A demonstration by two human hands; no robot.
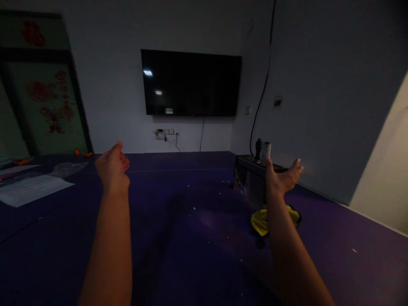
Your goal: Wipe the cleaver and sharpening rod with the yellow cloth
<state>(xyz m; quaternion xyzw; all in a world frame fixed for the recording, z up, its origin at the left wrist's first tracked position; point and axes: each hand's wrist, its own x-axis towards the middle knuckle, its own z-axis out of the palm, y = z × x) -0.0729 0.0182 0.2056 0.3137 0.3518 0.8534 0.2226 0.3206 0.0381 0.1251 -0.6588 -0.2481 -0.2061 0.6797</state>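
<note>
My left hand (111, 165) is raised in front of me at the left, its fingers curled in and its thumb on top. Nothing shows in it, and it touches nothing around it. At the right, my right hand (282, 178) is held out with thumb and fingers apart, holding nothing. Behind that hand stands a low dark cabinet (250, 187), with a pale cylinder (265, 151) and a dark bottle-shaped thing (258, 148) on top. A yellow and black cloth item (259, 221) lies on the floor, partly hidden by my right forearm.
Purple flooring (191, 238) carries small white scraps. White paper sheets (35, 189), clear plastic (68, 169) and orange pieces (86, 154) lie at the left. A television (193, 85) hangs above wall sockets (168, 132). A black cable (262, 95) runs down towards the cabinet.
</note>
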